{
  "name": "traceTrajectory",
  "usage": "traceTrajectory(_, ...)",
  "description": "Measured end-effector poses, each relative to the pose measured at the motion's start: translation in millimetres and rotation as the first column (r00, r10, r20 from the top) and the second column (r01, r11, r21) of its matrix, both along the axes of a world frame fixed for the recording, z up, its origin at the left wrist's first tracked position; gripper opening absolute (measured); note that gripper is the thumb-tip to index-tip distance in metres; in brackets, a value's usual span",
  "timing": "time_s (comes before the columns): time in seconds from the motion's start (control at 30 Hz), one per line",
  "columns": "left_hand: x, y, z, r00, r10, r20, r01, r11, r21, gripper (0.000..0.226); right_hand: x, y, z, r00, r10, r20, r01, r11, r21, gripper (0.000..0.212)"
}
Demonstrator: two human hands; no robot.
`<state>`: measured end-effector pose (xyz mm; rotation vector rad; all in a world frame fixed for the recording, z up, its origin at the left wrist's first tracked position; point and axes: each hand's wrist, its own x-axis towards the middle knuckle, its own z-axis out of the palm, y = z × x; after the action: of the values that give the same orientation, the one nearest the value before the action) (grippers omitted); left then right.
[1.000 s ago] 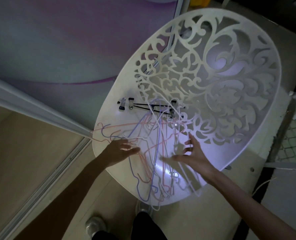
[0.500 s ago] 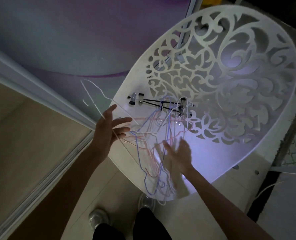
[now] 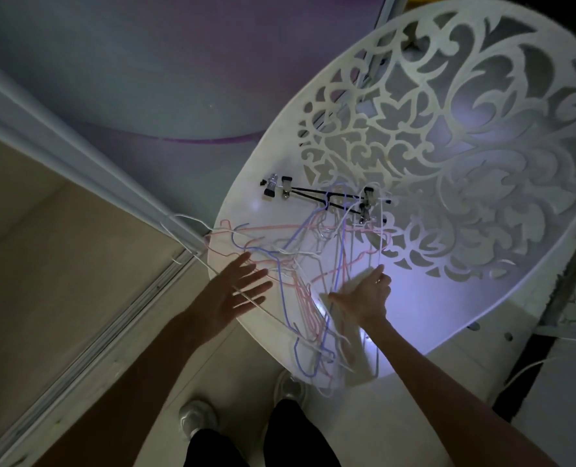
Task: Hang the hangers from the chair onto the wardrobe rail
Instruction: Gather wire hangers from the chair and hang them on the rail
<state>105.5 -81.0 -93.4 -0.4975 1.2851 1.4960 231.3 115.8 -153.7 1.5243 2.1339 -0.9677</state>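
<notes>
Chair (image 3: 481,298) holds tangled hangers (image 3: 300,264) — hands apart.

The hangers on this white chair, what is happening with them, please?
A person bends over a tangled pile of thin wire hangers on the white cut-out chair. The left hand, fingers spread, has a white hanger lying across it. The right hand rests flat on the pile. Two black clip hangers lie behind. None is hung yet.

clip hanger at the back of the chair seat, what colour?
Black bars, with metal clips. The clip hanger shows best in the head view, the only one.
</notes>
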Motion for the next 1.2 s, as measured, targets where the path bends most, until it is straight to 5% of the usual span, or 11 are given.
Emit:
traceTrajectory(0.13,4,32,0,0.997,0.021,-0.076,-0.015,0.997,0.076,0.033,4,-1,6,0.998,-0.004,-0.069,0.009,0.997,0.074,0.125)
traceTrajectory(0.23,-4,49,-6,0.951,-0.054,-0.304,0.011,0.99,-0.14,0.051,11,2,7,0.997,0.022,-0.072,-0.009,0.983,0.182,0.125)
traceTrajectory(0.37,-6,40,-37,0.883,-0.344,-0.319,0.132,0.835,-0.535,0.03,18,-1,7,0.997,0.012,-0.072,0.002,0.979,0.202,0.121)
traceTrajectory(0.47,-12,27,-46,0.516,-0.845,-0.141,0.453,0.409,-0.792,0.051,18,-6,5,0.996,-0.003,-0.087,0.02,0.98,0.198,0.121)
traceTrajectory(0.53,-18,37,-45,0.097,-0.992,-0.077,0.252,0.099,-0.963,0.051,18,-4,1,0.997,0.005,-0.083,0.012,0.979,0.203,0.123)
traceTrajectory(0.57,-22,47,-40,-0.063,-0.997,-0.052,0.08,0.047,-0.996,0.047,18,-3,-1,0.996,0.008,-0.085,0.009,0.98,0.198,0.124)
traceTrajectory(0.67,-36,76,-43,-0.303,-0.944,-0.133,-0.129,0.178,-0.976,0.042,21,0,-8,0.994,0.017,-0.112,0.004,0.983,0.181,0.126)
traceTrajectory(0.77,-39,87,-71,-0.518,-0.853,-0.066,-0.13,0.155,-0.979,0.045,26,-1,-8,0.992,0.033,-0.12,-0.005,0.973,0.231,0.125)
traceTrajectory(0.87,-41,83,-86,-0.503,-0.865,-0.003,-0.123,0.075,-0.99,0.033,26,0,-6,0.991,0.073,-0.109,-0.039,0.957,0.289,0.122)
traceTrajectory(1.03,-53,87,-89,-0.535,-0.822,-0.196,-0.114,0.301,-0.947,0.058,27,9,-1,0.99,0.125,-0.069,-0.103,0.96,0.262,0.125)
traceTrajectory(1.2,-58,98,-94,-0.673,-0.723,-0.156,-0.12,0.315,-0.942,0.039,32,9,2,0.987,0.145,-0.07,-0.114,0.935,0.337,0.127)
